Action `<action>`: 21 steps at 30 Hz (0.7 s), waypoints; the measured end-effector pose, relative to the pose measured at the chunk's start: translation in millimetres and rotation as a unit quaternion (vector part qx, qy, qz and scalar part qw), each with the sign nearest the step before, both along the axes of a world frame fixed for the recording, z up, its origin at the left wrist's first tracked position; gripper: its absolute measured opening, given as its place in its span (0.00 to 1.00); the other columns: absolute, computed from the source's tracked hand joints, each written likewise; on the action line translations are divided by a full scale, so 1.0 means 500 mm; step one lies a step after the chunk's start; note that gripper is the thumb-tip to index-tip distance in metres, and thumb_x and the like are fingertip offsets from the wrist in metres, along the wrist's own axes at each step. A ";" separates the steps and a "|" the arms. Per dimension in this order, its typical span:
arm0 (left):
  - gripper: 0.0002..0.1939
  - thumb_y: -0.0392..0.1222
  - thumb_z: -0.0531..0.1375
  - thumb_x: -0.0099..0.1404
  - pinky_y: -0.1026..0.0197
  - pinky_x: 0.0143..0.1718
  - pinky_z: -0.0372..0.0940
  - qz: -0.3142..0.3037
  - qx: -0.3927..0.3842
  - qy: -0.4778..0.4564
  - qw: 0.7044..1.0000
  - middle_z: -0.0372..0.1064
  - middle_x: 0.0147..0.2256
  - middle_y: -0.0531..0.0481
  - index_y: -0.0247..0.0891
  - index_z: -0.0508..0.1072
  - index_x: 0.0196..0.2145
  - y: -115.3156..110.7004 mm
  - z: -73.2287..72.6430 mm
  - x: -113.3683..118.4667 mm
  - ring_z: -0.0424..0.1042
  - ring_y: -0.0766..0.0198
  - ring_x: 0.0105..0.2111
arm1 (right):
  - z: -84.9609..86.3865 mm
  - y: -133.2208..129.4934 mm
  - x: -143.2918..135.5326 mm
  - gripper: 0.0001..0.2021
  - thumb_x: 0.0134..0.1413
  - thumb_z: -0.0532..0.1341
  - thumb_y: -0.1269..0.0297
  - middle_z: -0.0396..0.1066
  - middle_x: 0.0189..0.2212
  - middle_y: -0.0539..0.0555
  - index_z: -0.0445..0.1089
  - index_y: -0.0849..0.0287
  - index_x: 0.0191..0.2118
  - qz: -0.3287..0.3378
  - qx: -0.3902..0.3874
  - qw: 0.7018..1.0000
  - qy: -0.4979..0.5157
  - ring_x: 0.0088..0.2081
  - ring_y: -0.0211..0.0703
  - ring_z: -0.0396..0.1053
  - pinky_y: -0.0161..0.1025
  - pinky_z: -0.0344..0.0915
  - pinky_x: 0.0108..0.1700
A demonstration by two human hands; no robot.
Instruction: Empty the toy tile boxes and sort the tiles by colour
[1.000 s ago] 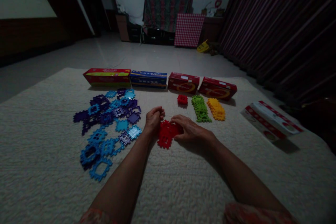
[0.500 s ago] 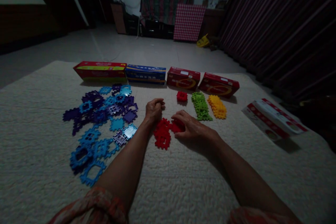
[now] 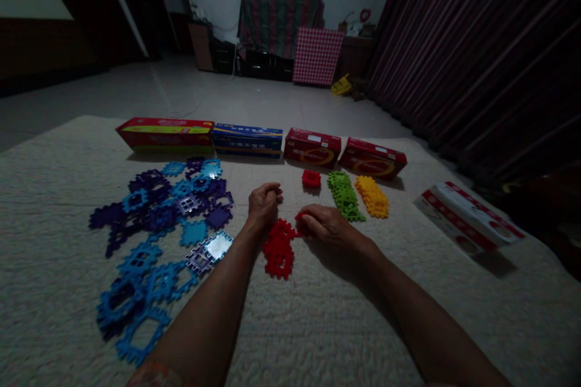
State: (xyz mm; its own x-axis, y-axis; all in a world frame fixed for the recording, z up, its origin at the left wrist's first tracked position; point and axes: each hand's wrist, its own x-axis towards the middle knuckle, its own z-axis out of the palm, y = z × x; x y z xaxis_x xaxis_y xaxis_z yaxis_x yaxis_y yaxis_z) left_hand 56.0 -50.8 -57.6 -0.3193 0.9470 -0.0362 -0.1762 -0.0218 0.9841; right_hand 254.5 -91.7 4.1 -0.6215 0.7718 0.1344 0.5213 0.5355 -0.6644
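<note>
My right hand [image 3: 325, 224] is closed on a red interlocking plastic tile [image 3: 299, 224], its fingers covering most of the piece. Just to the left lies a heap of red notched tiles [image 3: 278, 253], overlapping on the mat. My left hand [image 3: 264, 205] rests beyond the heap's upper left edge with its fingers curled in. Whatever is inside those fingers, if anything, is hidden. Farther out, a small red stack [image 3: 311, 179] sits apart. To its right are a row of green tiles [image 3: 345, 195] and a row of yellow tiles [image 3: 373, 196].
Blue and purple tiles [image 3: 194, 233] spread over the left of the quilted mat [image 3: 290, 332]. Along the back stand a red-and-yellow box [image 3: 167, 135], a blue box [image 3: 247, 141] and two dark red boxes [image 3: 312, 147]. A white-and-red box [image 3: 469, 217] is at right.
My right hand's fingers have drawn closer together around the red tile, which now shows less. My left hand keeps its curled pose. The whole view has tilted slightly upward.
</note>
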 end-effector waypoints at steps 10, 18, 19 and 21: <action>0.17 0.39 0.57 0.50 0.66 0.24 0.63 0.008 0.002 0.011 1.000 0.74 0.28 0.49 0.34 0.79 0.36 0.001 0.000 0.004 0.73 0.66 0.23 | -0.045 0.055 0.010 0.13 0.60 0.58 0.67 0.73 0.48 0.63 0.71 0.59 0.49 -0.094 0.204 0.974 0.017 0.50 0.53 0.70 0.49 0.66 0.54; 0.18 0.39 0.55 0.50 0.67 0.24 0.63 0.005 0.012 0.017 1.000 0.75 0.28 0.49 0.34 0.79 0.37 0.011 -0.020 0.002 0.74 0.66 0.23 | -0.019 0.164 0.012 0.17 0.55 0.61 0.68 0.71 0.55 0.65 0.71 0.60 0.51 -0.139 0.244 0.952 -0.121 0.56 0.59 0.65 0.56 0.61 0.57; 0.18 0.38 0.55 0.50 0.67 0.24 0.64 0.007 0.011 0.019 1.000 0.75 0.28 0.49 0.34 0.79 0.37 0.011 -0.019 0.003 0.74 0.66 0.23 | -0.018 0.173 0.010 0.17 0.56 0.61 0.67 0.70 0.56 0.65 0.71 0.60 0.52 -0.144 0.238 0.950 -0.139 0.57 0.60 0.64 0.56 0.60 0.56; 0.18 0.38 0.55 0.50 0.66 0.24 0.64 0.010 0.011 0.023 1.000 0.75 0.27 0.49 0.34 0.79 0.36 0.009 -0.013 0.003 0.74 0.66 0.23 | -0.017 0.183 0.007 0.15 0.58 0.60 0.66 0.71 0.55 0.64 0.71 0.60 0.51 -0.147 0.223 0.949 -0.167 0.57 0.60 0.64 0.56 0.60 0.55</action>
